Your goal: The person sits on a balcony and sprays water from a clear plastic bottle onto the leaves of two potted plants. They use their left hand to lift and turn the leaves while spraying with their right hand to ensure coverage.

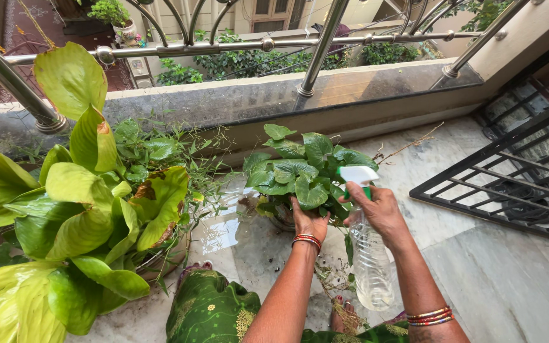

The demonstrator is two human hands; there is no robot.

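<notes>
Bottle (371, 254): right hand (381, 209) is gripping its neck, aiming the white nozzle (358, 173) at the leaves.
Plant (303, 174): left hand (308, 220) is grasping the stems, parting them for spray.

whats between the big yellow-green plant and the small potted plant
In the head view, a stretch of wet, shiny floor lies between the big plant and the small plant, with thin grassy stems hanging across it.
</notes>
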